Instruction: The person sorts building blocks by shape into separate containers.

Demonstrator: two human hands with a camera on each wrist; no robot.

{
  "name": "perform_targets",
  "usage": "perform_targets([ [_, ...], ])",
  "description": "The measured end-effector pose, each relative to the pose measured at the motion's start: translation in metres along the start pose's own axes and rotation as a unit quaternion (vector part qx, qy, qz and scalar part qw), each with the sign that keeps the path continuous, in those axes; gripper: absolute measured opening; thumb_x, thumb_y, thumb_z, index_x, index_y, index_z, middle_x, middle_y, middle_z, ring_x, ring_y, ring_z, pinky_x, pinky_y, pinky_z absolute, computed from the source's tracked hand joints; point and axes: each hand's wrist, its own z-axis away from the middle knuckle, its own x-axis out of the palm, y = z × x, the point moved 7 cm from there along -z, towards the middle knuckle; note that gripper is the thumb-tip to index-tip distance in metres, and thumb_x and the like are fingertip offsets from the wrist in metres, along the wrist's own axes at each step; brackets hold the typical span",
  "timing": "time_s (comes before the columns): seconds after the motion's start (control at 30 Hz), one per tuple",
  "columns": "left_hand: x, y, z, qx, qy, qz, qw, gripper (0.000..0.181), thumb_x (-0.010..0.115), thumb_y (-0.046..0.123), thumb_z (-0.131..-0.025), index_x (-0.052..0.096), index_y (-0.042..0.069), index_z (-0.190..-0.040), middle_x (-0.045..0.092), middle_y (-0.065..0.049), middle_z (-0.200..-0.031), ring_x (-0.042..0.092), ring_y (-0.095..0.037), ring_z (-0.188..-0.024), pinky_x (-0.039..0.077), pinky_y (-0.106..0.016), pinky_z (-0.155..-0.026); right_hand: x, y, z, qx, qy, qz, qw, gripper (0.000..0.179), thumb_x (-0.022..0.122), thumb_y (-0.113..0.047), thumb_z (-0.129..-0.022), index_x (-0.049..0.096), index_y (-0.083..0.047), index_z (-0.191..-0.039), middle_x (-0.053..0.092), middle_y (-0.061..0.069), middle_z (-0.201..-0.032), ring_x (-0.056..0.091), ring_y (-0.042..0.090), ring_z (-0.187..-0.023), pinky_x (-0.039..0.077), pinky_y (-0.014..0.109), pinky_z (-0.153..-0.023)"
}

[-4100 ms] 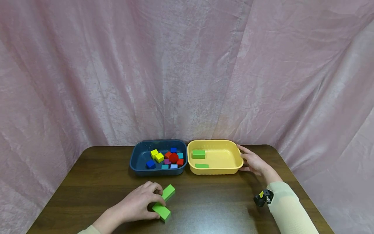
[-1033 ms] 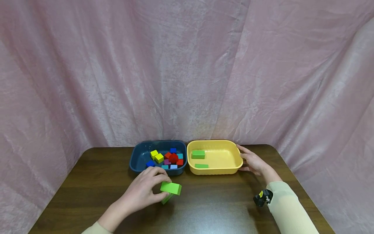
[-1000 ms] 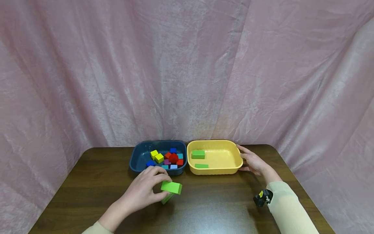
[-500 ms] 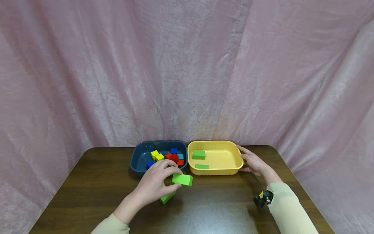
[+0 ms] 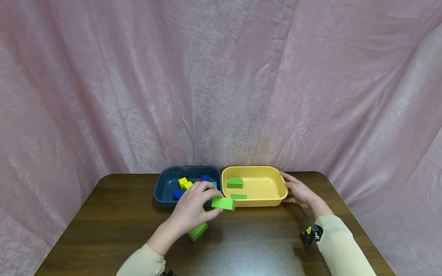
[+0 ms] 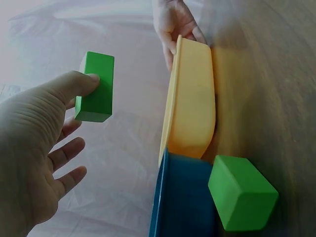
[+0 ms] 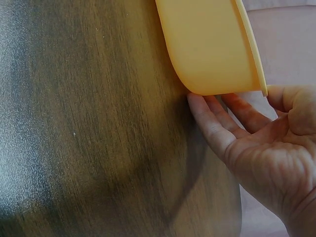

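Observation:
My left hand (image 5: 193, 203) pinches a green block (image 5: 223, 203) between thumb and fingers, raised in front of the place where the two bins meet. In the left wrist view the thumb presses the face of that block (image 6: 98, 89), while the other fingers spread loosely below. Another green block (image 5: 198, 232) lies on the table beneath the left wrist. My right hand (image 5: 301, 191) rests against the right end of the yellow bin (image 5: 264, 202). Seen from the right wrist, its fingers (image 7: 210, 123) lie fairly straight against the bin's end wall. Inside the yellow bin are two green blocks (image 5: 235, 183).
Left of the yellow bin stands a dark blue bin (image 5: 162, 199) with yellow cubes (image 5: 182, 183), blue cubes (image 5: 178, 194) and other coloured blocks, partly hidden by my left hand. A pink curtain (image 5: 221, 84) hangs behind the wooden table (image 5: 255, 241).
Earlier my left hand was at two green blocks on the table. It has lifted one and carried it forward and right toward the yellow bin. The right hand has stayed in place.

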Motion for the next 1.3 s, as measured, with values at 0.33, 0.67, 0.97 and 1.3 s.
perform_targets([
  [0.33,0.001,0.003,-0.02,-0.009,0.006,-0.004,0.9999,0.033,0.087,0.039,-0.082,0.075,0.029,-0.11,0.06,0.008,-0.118,0.052,-0.015,-0.108,0.05,-0.035,-0.088,-0.001,0.002,0.0,0.002,0.007,0.005,1.0,0.059,0.03,-0.014,-0.112,0.007,-0.019,-0.167,0.014,0.027,-0.163,0.05,0.043,-0.13,0.052,0.054,-0.097],
  [0.67,0.005,0.003,-0.038,-0.003,0.008,-0.02,0.9998,0.033,0.086,0.039,-0.083,0.076,0.027,-0.111,0.061,0.003,-0.121,0.053,-0.02,-0.108,0.049,-0.038,-0.089,0.0,0.002,-0.001,0.0,0.009,0.003,1.0,0.059,0.03,-0.014,-0.112,0.008,-0.02,-0.167,0.012,0.026,-0.164,0.048,0.045,-0.132,0.052,0.056,-0.098],
  [0.97,0.011,0.004,-0.049,-0.016,0.015,-0.021,0.9995,0.035,0.087,0.039,-0.082,0.076,0.026,-0.112,0.061,0.002,-0.121,0.053,-0.021,-0.107,0.049,-0.039,-0.088,-0.001,0.002,-0.001,-0.001,0.01,0.002,1.0,0.06,0.03,-0.013,-0.111,0.008,-0.018,-0.167,0.015,0.029,-0.163,0.051,0.044,-0.128,0.052,0.056,-0.097],
  [1.3,0.023,0.004,-0.057,-0.034,-0.001,-0.021,0.9992,0.035,0.085,0.041,-0.084,0.076,0.026,-0.113,0.06,0.003,-0.121,0.053,-0.021,-0.107,0.048,-0.038,-0.088,0.0,0.002,-0.001,0.002,0.012,-0.003,0.9999,0.06,0.031,-0.012,-0.111,0.009,-0.018,-0.167,0.019,0.028,-0.162,0.053,0.039,-0.126,0.052,0.055,-0.097],
])
